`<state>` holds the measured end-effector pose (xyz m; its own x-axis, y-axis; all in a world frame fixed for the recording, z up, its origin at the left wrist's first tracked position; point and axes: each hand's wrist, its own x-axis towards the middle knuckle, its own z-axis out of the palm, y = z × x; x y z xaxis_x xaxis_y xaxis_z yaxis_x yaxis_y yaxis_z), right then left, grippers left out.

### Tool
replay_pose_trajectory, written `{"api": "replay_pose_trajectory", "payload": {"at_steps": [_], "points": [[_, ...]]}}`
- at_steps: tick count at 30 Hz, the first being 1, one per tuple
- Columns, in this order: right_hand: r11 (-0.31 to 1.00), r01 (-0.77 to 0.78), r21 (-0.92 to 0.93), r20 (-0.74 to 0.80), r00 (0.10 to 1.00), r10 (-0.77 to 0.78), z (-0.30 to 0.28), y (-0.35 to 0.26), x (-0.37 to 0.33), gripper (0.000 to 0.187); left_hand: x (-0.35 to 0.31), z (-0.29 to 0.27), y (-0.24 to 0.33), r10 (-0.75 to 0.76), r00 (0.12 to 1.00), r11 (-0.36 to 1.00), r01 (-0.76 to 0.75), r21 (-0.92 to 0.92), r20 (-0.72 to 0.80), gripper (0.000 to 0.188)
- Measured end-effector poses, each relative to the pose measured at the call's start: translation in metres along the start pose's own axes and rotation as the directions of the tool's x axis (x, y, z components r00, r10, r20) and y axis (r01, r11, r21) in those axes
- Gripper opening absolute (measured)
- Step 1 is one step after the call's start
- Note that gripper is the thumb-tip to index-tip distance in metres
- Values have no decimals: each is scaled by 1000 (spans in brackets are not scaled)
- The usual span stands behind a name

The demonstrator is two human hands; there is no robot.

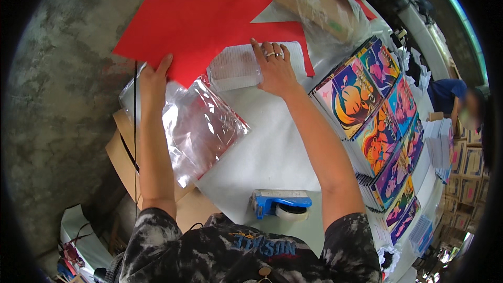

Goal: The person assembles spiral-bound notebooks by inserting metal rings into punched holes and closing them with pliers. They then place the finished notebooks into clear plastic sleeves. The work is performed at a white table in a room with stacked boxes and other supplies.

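My left hand [154,76] pinches the lower left corner area of a large red sheet [194,15], which is raised and tilted over the table's far left. My right hand [275,68] lies with fingers spread on a white, finely lined pad or sheet [236,68]; whether it is paper or plastic I cannot tell. Another piece of red sheet [285,34] shows beneath and behind that hand. Clear, glossy plastic sleeves [201,126] lie beside my left forearm, overhanging the table's left edge.
Stacks of spiral-bound notebooks [367,120] with colourful covers line the right side. A blue tape dispenser [280,203] sits near my body. Brown cardboard [123,152] is at left, a plastic-wrapped bundle [319,10] at the far side. Another person [450,99] is at far right.
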<state>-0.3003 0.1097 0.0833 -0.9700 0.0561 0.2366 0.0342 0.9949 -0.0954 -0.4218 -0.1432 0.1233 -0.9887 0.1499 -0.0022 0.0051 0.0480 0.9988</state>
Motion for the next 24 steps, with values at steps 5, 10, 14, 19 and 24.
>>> {"api": "replay_pose_trajectory", "payload": {"at_steps": [5, 10, 14, 19, 24], "points": [[1000, -15, 24, -181, 983, 19, 9, -12, -41, 99, 46, 52, -26, -42, 992, 988, 23, 155, 119, 30], [999, 4, 51, -250, 968, 9, 13, -21, -75, 90, 76, 69, -81, -10, 960, 973, -55, 224, 280, 30], [998, 3, 70, -349, 937, 22, 21, -22, -95, 88, 65, 84, -88, -40, 936, 980, -30, 195, 349, 31], [986, -62, 156, -333, 936, 111, 9, -28, -86, 86, 56, 80, -111, -278, 805, 896, 21, 444, 524, 36], [958, -17, 286, -263, 960, 95, -1, -12, -66, 77, 66, 69, -150, -396, 806, 918, 344, 196, 439, 34]]}}
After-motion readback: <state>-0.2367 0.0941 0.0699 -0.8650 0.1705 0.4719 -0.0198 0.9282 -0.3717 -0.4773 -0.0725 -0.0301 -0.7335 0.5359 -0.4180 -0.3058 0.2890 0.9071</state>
